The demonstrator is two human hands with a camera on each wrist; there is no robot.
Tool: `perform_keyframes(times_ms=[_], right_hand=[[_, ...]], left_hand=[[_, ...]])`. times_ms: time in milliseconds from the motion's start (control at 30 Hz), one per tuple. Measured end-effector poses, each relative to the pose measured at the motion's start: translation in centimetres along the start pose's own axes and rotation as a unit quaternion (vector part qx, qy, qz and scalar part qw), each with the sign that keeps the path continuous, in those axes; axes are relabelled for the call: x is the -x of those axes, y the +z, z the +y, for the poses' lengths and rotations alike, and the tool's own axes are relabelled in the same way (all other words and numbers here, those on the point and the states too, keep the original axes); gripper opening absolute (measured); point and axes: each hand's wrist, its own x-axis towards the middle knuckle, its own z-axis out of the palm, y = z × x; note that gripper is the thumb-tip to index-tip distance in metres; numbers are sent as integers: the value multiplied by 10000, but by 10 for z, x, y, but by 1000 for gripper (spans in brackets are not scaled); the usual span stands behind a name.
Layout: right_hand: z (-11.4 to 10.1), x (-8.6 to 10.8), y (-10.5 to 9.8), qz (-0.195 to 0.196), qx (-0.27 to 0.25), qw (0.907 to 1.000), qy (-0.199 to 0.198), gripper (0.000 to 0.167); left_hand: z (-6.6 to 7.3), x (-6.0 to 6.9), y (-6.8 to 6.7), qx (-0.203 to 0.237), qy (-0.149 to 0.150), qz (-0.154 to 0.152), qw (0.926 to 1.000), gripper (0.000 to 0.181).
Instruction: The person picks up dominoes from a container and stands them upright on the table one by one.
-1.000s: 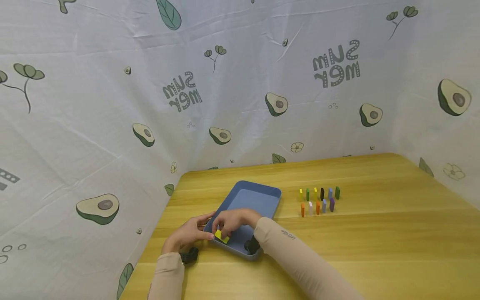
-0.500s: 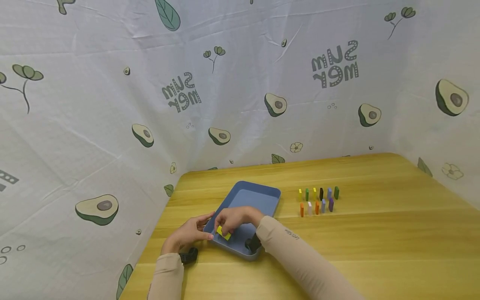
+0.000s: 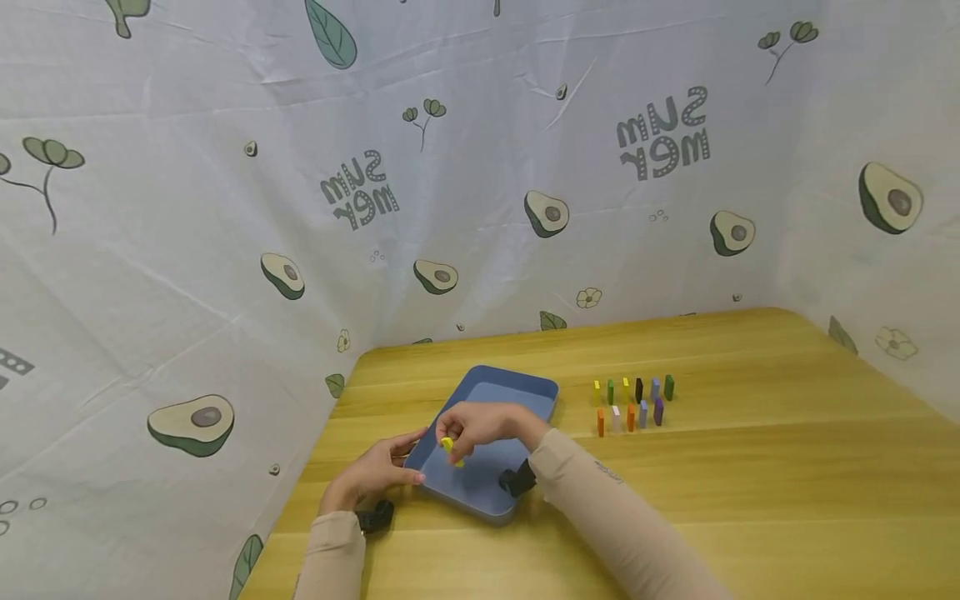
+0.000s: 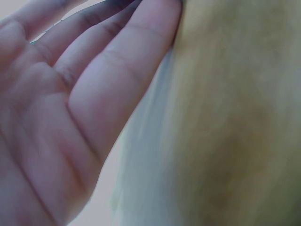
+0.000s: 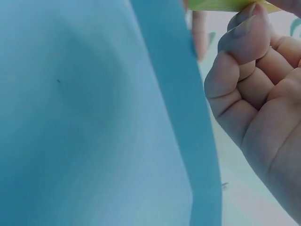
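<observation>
A yellow domino [image 3: 448, 446] is pinched between the thumb and fingers of my right hand [image 3: 480, 423], over the near left part of the blue tray [image 3: 517, 382]. In the right wrist view, the yellow domino [image 5: 221, 4] shows at the top edge, with the other fingers curled beneath it. My left hand [image 3: 375, 471] spans the tray's near left corner, its thumb at the near end and its fingers along the outer left side. The left wrist view shows that hand [image 4: 94, 94] with its fingers extended; the fingertips are cut off there.
Two short rows of coloured dominoes stand upright right of the tray, among them a black domino [image 3: 639, 390] and a purple domino [image 3: 658, 412]. Everything rests on a wooden table [image 3: 750, 483]. A printed cloth [image 3: 480, 167] hangs behind and to the left.
My right hand has lifted up from the tray's near left corner with the yellow domino, and the domino has turned. My left hand stays at the corner. The view has shifted slightly.
</observation>
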Motion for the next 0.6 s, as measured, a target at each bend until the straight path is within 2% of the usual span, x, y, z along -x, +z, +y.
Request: perform_keyframes(times_ms=[367,600], right_hand=[[-3,30,-14,447,-62,9981,-413,13],[7,46,-14,654,-114,9965,-508,13]], left_hand=[[-3,0,1,139,119,-19,9998,84],[-4,-1,1,136,195,-82,9997,84]])
